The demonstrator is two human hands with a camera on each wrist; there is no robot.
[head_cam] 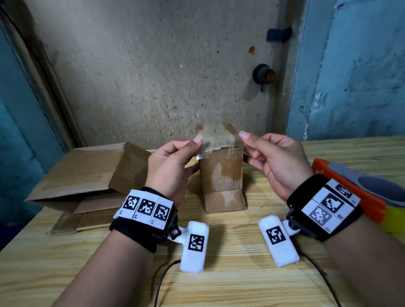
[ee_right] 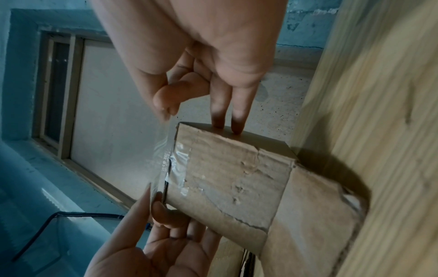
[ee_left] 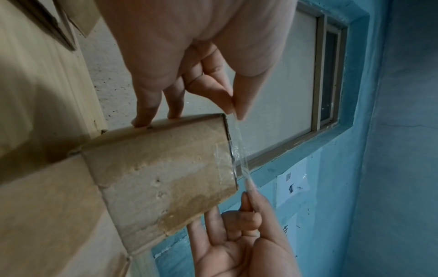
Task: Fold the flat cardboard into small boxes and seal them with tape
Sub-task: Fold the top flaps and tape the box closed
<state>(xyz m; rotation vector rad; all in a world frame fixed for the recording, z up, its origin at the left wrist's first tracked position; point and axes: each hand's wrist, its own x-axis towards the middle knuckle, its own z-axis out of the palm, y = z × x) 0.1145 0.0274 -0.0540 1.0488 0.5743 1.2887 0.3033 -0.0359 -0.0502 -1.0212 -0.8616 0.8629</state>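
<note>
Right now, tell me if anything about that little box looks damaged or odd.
The small box looks worn: its front face is scuffed, dented and torn. The clear tape strip pinched by the left hand and right hand looks wrinkled.

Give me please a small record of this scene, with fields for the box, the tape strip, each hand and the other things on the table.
box: small cardboard box, upright on the wooden table
tape strip: clear strip stretched above the box top
left hand: left hand pinches one strip end
right hand: right hand pinches the other end
other fingers: some rest on the box sides
left of box: larger open carton
right edge: tape rolls
</note>
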